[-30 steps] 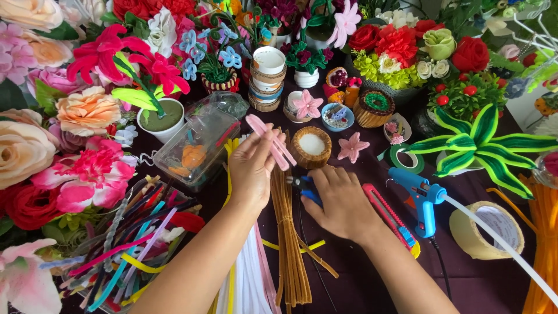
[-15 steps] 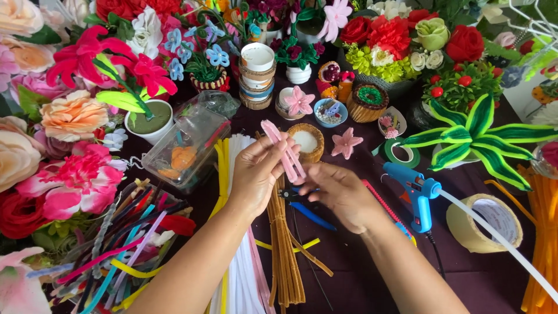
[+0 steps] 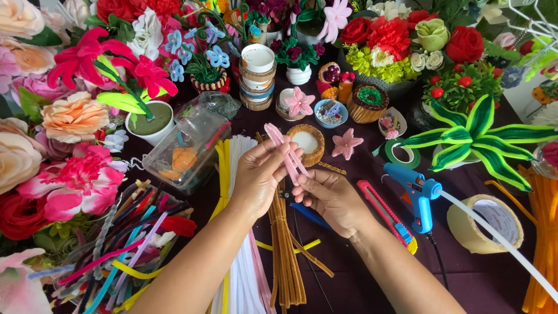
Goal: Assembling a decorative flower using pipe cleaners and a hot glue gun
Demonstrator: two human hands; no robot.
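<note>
Both hands: left hand (image 3: 258, 180) and right hand (image 3: 328, 197) pinched pink pipe cleaners (image 3: 286, 152), fingers clamped.
Surface: dark table (image 3: 465, 273), crowded.
Container: clear box (image 3: 189, 148) held orange flower (image 3: 183, 158).

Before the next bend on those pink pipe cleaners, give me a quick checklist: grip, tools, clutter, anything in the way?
1. Left hand pinches the pink pipe cleaners partway up: ok.
2. Right hand meets their lower ends: ok.
3. How many pink stems are in the bundle: cannot tell, they overlap.
4. Blue glue gun lies apart from both hands, to the right: ok.
5. Red utility knife lies close beside the right wrist; whether the blade is out: cannot tell.
6. Space under the hands is crowded with the brown pipe cleaner bundle and a blue tool: not ok.
</note>
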